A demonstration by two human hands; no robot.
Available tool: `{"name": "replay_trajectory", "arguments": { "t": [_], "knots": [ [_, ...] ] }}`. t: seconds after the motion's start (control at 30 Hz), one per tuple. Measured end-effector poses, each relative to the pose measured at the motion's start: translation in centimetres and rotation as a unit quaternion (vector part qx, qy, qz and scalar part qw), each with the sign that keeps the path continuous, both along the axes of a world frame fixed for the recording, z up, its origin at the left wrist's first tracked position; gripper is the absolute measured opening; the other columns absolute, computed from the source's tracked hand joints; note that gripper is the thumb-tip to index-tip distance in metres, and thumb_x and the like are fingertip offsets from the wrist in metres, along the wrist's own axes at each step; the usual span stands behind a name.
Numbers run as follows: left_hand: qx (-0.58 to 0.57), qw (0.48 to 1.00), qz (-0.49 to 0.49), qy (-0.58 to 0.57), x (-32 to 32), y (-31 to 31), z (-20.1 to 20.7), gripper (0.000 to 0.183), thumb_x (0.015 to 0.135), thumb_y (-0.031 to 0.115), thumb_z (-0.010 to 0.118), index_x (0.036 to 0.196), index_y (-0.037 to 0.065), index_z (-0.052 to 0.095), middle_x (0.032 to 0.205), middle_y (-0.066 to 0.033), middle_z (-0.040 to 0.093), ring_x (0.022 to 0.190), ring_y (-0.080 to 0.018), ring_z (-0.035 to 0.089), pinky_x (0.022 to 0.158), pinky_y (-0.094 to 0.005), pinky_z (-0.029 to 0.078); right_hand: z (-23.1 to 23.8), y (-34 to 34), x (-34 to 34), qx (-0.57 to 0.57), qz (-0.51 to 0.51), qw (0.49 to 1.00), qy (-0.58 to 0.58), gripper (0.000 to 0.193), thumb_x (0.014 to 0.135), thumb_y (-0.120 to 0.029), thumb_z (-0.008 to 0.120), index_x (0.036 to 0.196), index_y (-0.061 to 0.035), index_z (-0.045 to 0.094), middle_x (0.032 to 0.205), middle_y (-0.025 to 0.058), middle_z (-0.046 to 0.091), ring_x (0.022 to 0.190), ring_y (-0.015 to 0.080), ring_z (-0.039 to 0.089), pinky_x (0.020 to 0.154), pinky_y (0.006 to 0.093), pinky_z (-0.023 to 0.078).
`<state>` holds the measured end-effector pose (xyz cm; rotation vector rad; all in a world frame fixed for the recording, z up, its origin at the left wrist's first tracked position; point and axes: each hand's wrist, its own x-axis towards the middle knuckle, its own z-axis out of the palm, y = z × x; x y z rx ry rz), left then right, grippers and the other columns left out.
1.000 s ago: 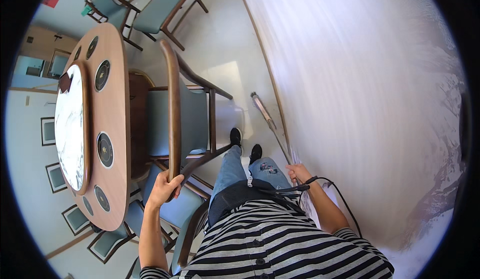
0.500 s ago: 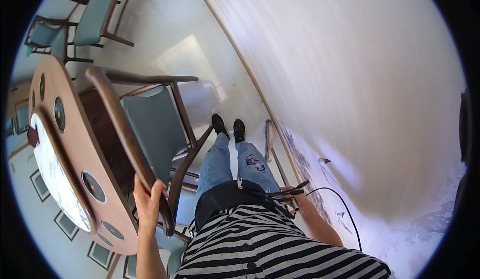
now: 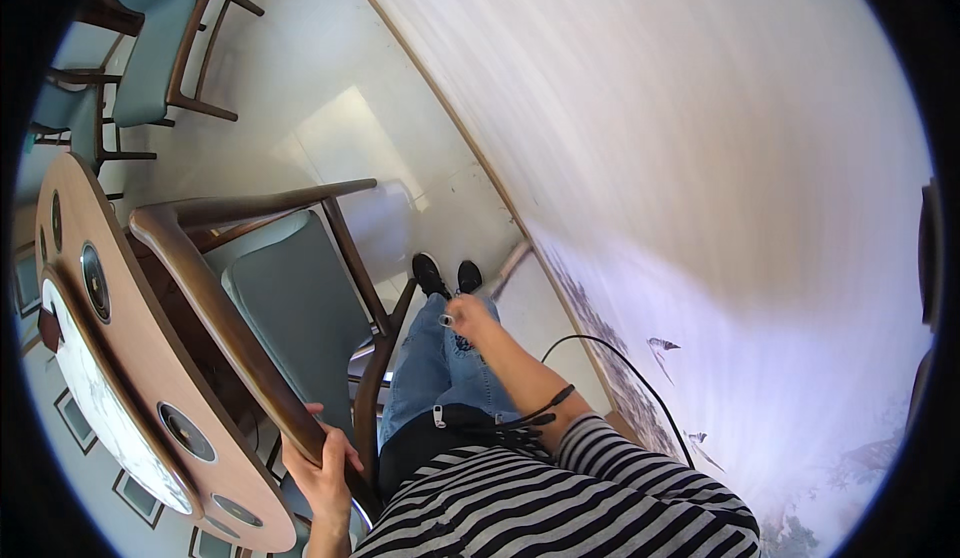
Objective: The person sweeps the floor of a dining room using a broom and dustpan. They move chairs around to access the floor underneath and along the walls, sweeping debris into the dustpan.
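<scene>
My left hand is wrapped round the curved wooden rail of a chair with a blue-grey seat, drawn up at the round table. In front of my thighs my right hand is closed round the metal handle of what looks like a flat mop. The hollow end of the handle sticks out beside my fingers. Just beyond my shoes the narrow mop head lies on the floor near the wall, and my hand and forearm hide most of the handle.
A pale painted wall with a wooden skirting runs along my right. More blue-grey chairs stand at the far left. Black cables loop from my waist past my right arm. A marble-look turntable sits on the table.
My right hand has swung from beside my right hip forward and left, tilting the handle. The mop head has shifted slightly left. My left hand stays on the chair rail, lower in view.
</scene>
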<state>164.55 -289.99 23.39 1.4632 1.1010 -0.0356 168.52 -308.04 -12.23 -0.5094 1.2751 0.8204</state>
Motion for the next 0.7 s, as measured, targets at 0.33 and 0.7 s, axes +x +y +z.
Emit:
{"name": "replay_trajectory", "arguments": {
  "t": [0.33,0.7],
  "knots": [
    [0.015,0.998,0.023,0.049,0.5,-0.4,1.0,0.029,0.077,0.005,0.049,0.103,-0.003,0.039,0.063,-0.0060,0.046,0.042,-0.0120,0.044,0.038,-0.0215,0.037,0.2,15.5,16.1,0.048,0.099,0.984,-0.142,0.011,0.069,0.002,0.045,0.064,-0.0063,0.042,0.055,0.0046,0.041,0.047,0.0171,0.044,0.037,0.0306,0.035],
    [0.005,0.999,0.015,0.029,-0.3,0.3,0.1,0.031,0.075,0.000,0.051,0.102,-0.005,0.039,0.061,-0.0059,0.046,0.041,-0.0106,0.045,0.037,-0.0201,0.036,5.4,9.6,20.6,0.050,0.234,0.934,-0.265,0.021,0.082,-0.018,0.051,0.066,-0.0101,0.038,0.047,-0.0025,0.036,0.035,0.0086,0.033,0.033,0.0242,0.028]
  ]
}}
